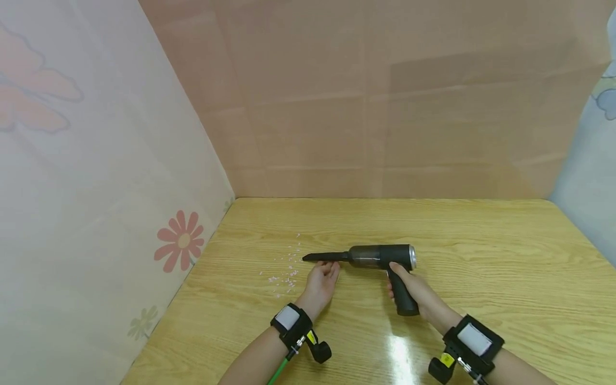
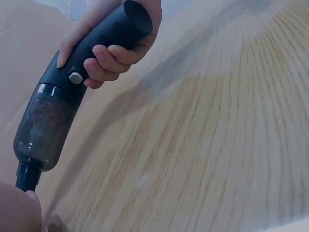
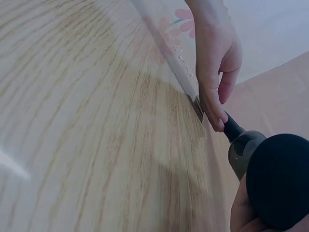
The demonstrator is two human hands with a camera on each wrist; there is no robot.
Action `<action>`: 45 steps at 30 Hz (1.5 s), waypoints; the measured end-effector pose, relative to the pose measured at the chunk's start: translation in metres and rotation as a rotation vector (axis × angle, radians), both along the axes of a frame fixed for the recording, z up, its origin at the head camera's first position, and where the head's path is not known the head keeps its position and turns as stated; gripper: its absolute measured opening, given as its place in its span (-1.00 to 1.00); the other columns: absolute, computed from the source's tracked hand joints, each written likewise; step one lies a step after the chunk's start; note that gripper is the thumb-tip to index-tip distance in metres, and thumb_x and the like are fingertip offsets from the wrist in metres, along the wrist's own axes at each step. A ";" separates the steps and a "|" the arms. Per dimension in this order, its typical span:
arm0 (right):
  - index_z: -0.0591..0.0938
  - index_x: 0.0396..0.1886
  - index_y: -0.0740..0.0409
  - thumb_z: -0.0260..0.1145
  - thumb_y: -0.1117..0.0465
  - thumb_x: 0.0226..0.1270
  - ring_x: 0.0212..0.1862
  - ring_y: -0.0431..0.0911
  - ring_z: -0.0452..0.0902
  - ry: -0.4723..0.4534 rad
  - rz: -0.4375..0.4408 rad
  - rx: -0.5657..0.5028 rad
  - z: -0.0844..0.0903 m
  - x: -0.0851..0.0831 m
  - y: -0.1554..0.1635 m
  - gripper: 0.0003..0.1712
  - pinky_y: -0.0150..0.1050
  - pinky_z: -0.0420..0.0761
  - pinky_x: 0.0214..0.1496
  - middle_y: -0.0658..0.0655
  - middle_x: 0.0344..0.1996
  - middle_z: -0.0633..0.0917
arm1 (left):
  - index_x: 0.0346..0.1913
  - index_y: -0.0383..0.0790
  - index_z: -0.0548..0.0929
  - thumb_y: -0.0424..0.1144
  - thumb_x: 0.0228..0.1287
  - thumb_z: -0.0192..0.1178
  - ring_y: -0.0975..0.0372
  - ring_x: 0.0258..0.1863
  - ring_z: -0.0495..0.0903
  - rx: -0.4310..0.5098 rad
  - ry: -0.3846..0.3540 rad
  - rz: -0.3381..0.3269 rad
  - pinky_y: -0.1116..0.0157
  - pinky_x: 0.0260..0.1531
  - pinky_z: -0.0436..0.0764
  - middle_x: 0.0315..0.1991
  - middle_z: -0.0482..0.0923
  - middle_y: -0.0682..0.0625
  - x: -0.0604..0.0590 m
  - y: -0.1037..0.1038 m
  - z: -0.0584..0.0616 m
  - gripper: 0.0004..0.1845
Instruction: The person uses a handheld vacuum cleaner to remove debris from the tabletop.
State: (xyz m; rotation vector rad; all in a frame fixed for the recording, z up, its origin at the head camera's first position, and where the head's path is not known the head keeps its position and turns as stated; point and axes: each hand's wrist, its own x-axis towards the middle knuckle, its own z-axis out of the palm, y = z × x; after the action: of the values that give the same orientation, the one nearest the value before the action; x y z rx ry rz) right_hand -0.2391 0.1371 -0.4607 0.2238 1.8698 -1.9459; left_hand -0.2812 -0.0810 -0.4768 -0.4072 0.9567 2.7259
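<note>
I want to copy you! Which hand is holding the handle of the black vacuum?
The right hand grips the handle of the black handheld vacuum. The left hand only touches its thin black nozzle.

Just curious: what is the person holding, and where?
The right hand grips the vacuum by its handle; the left hand touches its nozzle.

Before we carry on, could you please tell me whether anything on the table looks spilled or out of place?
Yes: small pale scraps lie scattered on the wooden table, just past the nozzle tip of the handheld vacuum. The right hand grips its handle and the left hand touches the nozzle. Nothing else stands out.
</note>
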 end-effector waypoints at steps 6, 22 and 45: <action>0.45 -0.10 0.23 -0.02 -0.23 0.45 -0.49 -0.27 0.52 -0.011 -0.004 0.009 0.000 0.002 -0.001 -0.43 -0.42 0.59 -0.43 -0.08 -0.51 0.59 | 0.43 -0.46 -0.52 -0.65 0.36 -0.46 -0.11 0.53 -0.33 -0.022 0.026 0.001 0.14 0.58 -0.14 0.48 -0.50 -0.43 0.004 0.000 0.000 -0.31; 0.44 -0.09 0.28 0.00 -0.24 0.44 -0.48 -0.26 0.54 -0.011 -0.012 0.019 -0.002 0.002 -0.010 -0.39 -0.42 0.60 -0.44 -0.06 -0.51 0.60 | 0.45 -0.43 -0.48 -0.70 0.24 -0.28 -0.08 0.53 -0.18 -0.081 0.075 0.051 0.22 0.54 0.12 0.48 -0.42 -0.46 0.002 -0.006 -0.022 -0.17; 0.46 -0.16 0.25 -0.03 -0.23 0.45 -0.47 -0.25 0.51 0.029 0.033 0.077 0.002 0.013 -0.005 -0.42 -0.40 0.59 -0.40 -0.07 -0.52 0.57 | 0.44 -0.44 -0.49 -0.73 0.22 -0.41 -0.09 0.52 -0.24 -0.062 0.030 0.072 0.16 0.57 -0.02 0.47 -0.44 -0.48 0.024 -0.003 0.003 -0.21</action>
State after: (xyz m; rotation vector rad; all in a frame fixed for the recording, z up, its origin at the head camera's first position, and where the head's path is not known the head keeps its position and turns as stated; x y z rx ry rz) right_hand -0.2266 0.1320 -0.4589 0.1883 1.9562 -1.8673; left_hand -0.2575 -0.0837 -0.4740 -0.4217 1.0569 2.7796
